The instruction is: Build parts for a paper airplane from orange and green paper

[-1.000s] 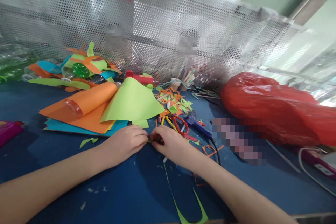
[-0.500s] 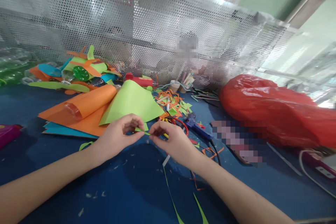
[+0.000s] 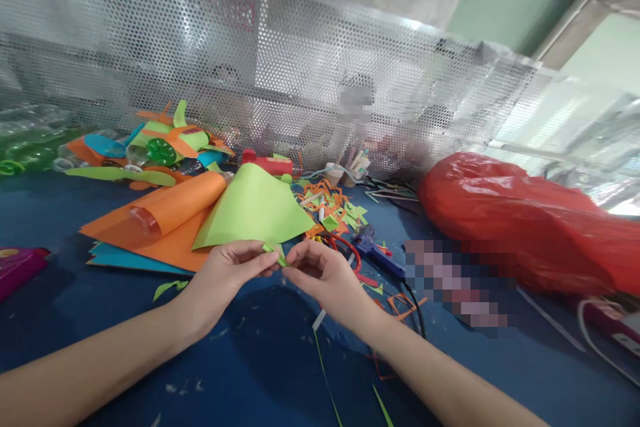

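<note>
Between my hands, just above the blue table, is a small strip of lime-green paper (image 3: 274,253). My left hand (image 3: 225,275) pinches one end with thumb and fingers. At the other end, my right hand (image 3: 327,275) has its thumb and forefinger closed on the strip. Behind my hands a lime-green paper sheet (image 3: 255,208) curves upward next to a bottle wrapped in orange paper (image 3: 183,203). Orange and blue sheets lie beneath them. Red-handled scissors (image 3: 350,245), partly hidden, and a blue glue gun (image 3: 380,257) lie beyond my right hand.
Paper scraps (image 3: 333,203) are heaped at the back, near cups of sticks (image 3: 356,168). Paper-covered bottle models (image 3: 165,140) stand at back left. A large red plastic bag (image 3: 520,220) fills the right. A perforated metal screen (image 3: 310,60) closes off the far side.
Both hands have lifted from the tabletop, and the lime-green strip has come into view between the fingertips. It now sits more tilted. The paper sheets and tools have stayed in place.
</note>
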A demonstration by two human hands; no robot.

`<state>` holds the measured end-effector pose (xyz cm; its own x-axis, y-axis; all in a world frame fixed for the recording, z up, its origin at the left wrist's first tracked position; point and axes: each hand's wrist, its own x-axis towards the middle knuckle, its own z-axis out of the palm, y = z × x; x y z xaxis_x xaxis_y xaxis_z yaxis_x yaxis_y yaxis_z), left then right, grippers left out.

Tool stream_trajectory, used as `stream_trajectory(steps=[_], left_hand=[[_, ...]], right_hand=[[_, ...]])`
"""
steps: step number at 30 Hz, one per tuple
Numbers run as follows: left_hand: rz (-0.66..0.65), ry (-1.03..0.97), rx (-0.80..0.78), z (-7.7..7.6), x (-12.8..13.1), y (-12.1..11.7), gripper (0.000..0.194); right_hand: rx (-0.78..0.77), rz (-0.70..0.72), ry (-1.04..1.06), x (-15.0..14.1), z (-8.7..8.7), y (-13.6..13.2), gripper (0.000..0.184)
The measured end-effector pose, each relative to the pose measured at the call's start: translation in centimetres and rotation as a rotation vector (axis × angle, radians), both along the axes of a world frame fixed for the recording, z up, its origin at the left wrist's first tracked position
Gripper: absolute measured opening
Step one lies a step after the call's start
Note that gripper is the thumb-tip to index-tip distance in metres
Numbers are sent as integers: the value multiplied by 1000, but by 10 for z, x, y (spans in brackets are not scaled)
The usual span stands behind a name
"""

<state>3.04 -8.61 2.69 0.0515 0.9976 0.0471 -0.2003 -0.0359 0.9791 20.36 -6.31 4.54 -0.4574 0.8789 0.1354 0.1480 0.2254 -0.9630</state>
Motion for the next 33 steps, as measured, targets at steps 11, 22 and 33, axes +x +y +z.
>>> stream_trajectory(steps=[11, 22, 33], left_hand=[[16, 166, 62, 1, -2, -2, 15], [-26, 107, 76, 7, 0, -6, 8], [-31, 45, 13, 6, 0, -4, 7]], right_hand=[[-30, 7, 28, -1, -3, 1, 22], [-68, 22, 61, -2, -3, 2, 24], [-89, 17, 72, 0, -2, 1, 30]])
